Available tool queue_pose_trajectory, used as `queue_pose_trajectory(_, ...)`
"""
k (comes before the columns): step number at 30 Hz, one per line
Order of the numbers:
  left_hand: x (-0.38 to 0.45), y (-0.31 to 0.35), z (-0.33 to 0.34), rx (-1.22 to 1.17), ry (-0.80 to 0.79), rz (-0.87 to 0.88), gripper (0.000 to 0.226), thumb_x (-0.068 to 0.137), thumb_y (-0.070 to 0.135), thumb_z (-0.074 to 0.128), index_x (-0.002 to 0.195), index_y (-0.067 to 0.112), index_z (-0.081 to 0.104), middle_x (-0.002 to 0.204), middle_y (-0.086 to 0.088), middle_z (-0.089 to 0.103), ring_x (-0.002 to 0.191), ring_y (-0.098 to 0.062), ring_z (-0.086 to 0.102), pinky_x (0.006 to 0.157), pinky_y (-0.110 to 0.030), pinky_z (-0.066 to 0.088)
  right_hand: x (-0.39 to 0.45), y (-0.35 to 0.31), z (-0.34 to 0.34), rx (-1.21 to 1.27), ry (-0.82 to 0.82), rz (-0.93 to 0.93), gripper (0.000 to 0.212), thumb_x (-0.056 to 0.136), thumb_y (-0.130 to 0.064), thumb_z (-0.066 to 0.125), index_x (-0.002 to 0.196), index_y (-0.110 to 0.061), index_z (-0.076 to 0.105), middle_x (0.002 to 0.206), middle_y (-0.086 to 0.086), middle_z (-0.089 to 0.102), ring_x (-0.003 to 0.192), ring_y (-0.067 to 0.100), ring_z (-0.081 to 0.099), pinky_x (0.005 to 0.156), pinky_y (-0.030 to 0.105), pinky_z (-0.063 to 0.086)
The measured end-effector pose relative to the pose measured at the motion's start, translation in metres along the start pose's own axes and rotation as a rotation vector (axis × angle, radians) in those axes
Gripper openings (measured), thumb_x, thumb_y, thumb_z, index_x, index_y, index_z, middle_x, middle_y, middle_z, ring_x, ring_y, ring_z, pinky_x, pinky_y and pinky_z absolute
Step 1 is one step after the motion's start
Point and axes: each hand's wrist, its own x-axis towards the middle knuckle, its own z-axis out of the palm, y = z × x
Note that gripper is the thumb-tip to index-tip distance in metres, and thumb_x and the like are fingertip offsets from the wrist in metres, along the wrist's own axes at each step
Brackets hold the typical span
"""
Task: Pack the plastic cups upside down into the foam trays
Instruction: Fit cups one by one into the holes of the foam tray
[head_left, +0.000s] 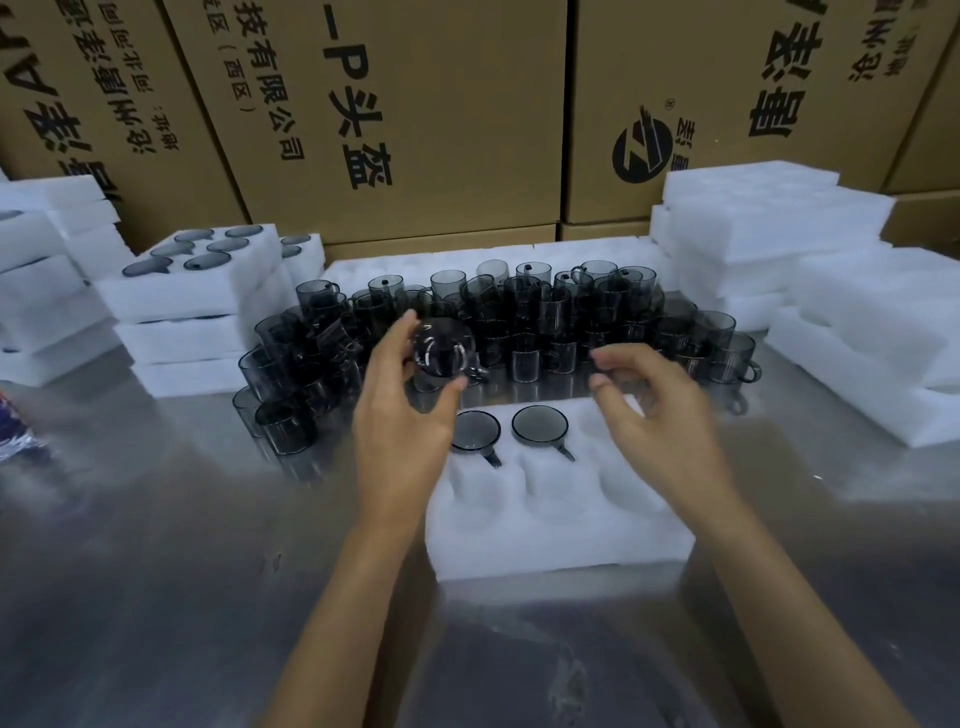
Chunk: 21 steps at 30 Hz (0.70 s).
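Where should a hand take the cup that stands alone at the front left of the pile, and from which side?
Grip the cup round its wall, coming from above and the near side. It stands apart at the pile's front left, so fingers can probably close on it there. Its handle cannot be made out.

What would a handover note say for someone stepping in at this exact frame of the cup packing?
Left hand: its fingers grip one smoky cup in the air above the far left corner of the near foam tray.
Right hand: fingers loosely curled, holding nothing, above the tray's right side.
Done: two cups, one and another, sit upside down in the tray's far row.
Left: the tray's other pockets are unfilled; a crowd of loose cups waits on the metal table behind it. Filled trays are stacked at left, spare foam at right.
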Motion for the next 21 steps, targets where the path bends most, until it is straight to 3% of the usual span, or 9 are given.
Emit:
queue_pose_trajectory(2, -0.007, 0.011, 0.010, -0.020, -0.081, 0.076, 0.080, 0.083, 0.018, 0.080, 0.147, 0.043, 0.039, 0.143, 0.026, 0.047, 0.130, 0.002, 0.049, 0.107, -0.021, 0.042, -0.007, -0.010, 0.008, 0.059, -0.118, -0.025, 0.020, 0.092, -0.017, 0.069, 0.110, -0.026, 0.071, 0.106, -0.017, 0.070, 0.100, 0.002, 0.065, 0.091, 0.025, 0.049)
queue_pose_trajectory(5, -0.016, 0.020, 0.019, 0.011, -0.154, 0.196, 0.072, 0.084, 0.009, 0.077, 0.146, 0.031, 0.046, 0.142, 0.016, 0.049, 0.132, 0.002, 0.046, 0.102, -0.007, 0.037, -0.012, -0.016, 0.014, 0.121, -0.242, -0.003, 0.013, 0.094, -0.021, 0.068, 0.103, -0.031, 0.069, 0.101, -0.021, 0.070, 0.101, 0.004, 0.065, 0.090, 0.028, 0.049)
queue_pose_trajectory(8, -0.018, 0.022, 0.020, 0.031, -0.164, 0.239, 0.070, 0.082, 0.002, 0.075, 0.141, 0.030, 0.050, 0.141, 0.019, 0.047, 0.132, 0.008, 0.042, 0.101, -0.003, 0.032, -0.010, -0.018, 0.012, 0.172, -0.238, 0.013, 0.013, 0.094, -0.016, 0.068, 0.092, -0.028, 0.067, 0.091, -0.021, 0.069, 0.094, 0.005, 0.066, 0.087, 0.029, 0.051)
queue_pose_trajectory(13, -0.019, 0.028, 0.022, 0.029, -0.180, 0.357, 0.068, 0.079, -0.007, 0.073, 0.136, 0.022, 0.053, 0.138, 0.011, 0.048, 0.131, -0.001, 0.046, 0.098, -0.004, 0.035, -0.009, -0.019, 0.011, 0.161, -0.271, 0.031, 0.018, 0.092, -0.009, 0.068, 0.082, -0.024, 0.065, 0.082, -0.020, 0.066, 0.087, 0.004, 0.064, 0.082, 0.021, 0.049)
queue_pose_trajectory(17, -0.020, 0.031, 0.021, 0.015, -0.231, 0.293, 0.069, 0.080, 0.000, 0.077, 0.139, 0.026, 0.052, 0.135, 0.012, 0.052, 0.125, -0.001, 0.051, 0.099, -0.009, 0.039, -0.006, -0.021, 0.002, 0.198, -0.302, 0.062, 0.014, 0.091, -0.006, 0.070, 0.080, -0.014, 0.068, 0.078, -0.013, 0.067, 0.081, 0.004, 0.063, 0.078, 0.023, 0.049)
queue_pose_trajectory(21, -0.021, 0.036, 0.024, -0.129, -0.326, 0.115, 0.072, 0.075, 0.013, 0.086, 0.136, 0.035, 0.056, 0.126, 0.017, 0.061, 0.112, 0.000, 0.062, 0.092, -0.018, 0.051, 0.002, -0.016, -0.019, 0.293, -0.350, 0.122, 0.006, 0.086, -0.005, 0.074, 0.082, -0.006, 0.070, 0.077, -0.003, 0.071, 0.078, 0.010, 0.064, 0.076, 0.027, 0.049)
